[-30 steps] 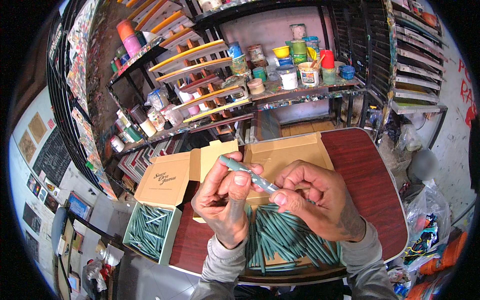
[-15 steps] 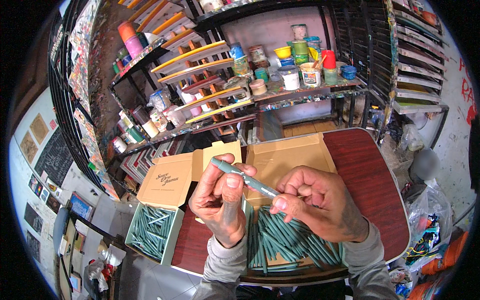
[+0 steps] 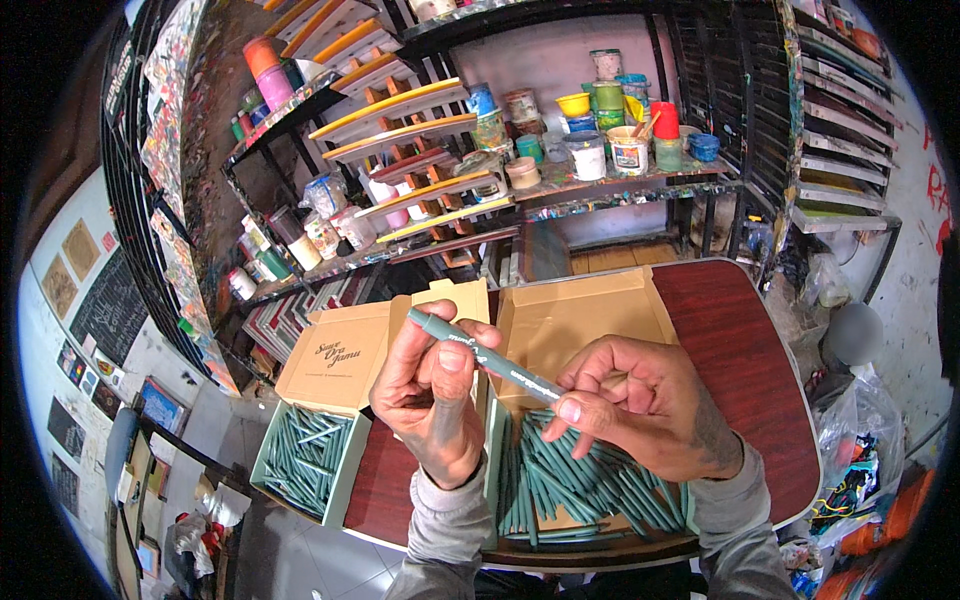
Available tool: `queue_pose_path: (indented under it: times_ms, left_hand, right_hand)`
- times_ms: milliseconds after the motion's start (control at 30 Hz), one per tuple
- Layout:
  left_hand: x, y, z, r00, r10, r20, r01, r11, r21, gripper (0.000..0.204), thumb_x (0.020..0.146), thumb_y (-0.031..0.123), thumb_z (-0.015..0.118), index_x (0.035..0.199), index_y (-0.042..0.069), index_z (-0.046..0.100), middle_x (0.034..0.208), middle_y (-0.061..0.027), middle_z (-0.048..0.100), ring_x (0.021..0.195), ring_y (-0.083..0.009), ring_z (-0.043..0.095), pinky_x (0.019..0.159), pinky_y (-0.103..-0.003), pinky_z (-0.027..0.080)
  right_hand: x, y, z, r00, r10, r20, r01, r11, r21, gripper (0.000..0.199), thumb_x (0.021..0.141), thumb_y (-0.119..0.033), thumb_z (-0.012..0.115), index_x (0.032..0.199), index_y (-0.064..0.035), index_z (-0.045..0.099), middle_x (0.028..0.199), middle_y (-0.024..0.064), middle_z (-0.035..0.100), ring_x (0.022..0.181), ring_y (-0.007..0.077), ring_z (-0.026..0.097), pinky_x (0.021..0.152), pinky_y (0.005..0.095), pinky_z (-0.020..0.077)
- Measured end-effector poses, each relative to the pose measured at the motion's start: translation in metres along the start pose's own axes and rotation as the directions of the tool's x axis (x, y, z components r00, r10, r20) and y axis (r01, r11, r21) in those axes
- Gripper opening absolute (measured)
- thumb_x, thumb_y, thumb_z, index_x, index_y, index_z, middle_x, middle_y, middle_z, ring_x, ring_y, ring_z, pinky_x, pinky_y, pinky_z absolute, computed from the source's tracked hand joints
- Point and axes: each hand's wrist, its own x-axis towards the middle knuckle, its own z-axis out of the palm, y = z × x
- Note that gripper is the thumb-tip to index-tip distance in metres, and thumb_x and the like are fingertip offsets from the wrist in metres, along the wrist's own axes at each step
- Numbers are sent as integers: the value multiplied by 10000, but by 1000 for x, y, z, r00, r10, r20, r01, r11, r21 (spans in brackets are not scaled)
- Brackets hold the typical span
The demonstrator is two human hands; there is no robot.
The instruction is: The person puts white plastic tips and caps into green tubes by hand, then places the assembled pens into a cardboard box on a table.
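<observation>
Left hand and right hand are pinching a pen between them, above a box of pens, seemingly inspecting it; setting it down would be calling for one hand's loosening.

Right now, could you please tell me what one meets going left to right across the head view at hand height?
Blackboard, left box, left hand, green stick, right hand, plastic bag.

**Visible lettering**

White print lines the green pen between left fingers and right fingers. Left of them, dark script marks a box lid, chalk writing a blackboard; far right, red letters a wall.
</observation>
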Motion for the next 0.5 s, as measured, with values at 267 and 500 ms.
queue_pose_path:
  times_ms: [267,500]
  left_hand:
    - [5,3,-1,996,22,-87,-22,1000,-4,410,936,137,698,1256,-93,582,905,-177,696,831,-210,677,698,-307,551]
    - [4,4,0,998,-65,-27,67,996,64,440,961,206,660,1288,-75,568,949,-151,698,800,-172,661,719,-294,541]
  right_hand:
    - [2,1,2,1000,-19,22,18,998,54,129,988,-78,614,990,38,558,942,99,617,896,170,696,680,279,591]
    - [3,11,7,994,-106,23,104,992,68,99,986,-38,597,964,50,560,960,115,618,840,142,657,690,269,555]
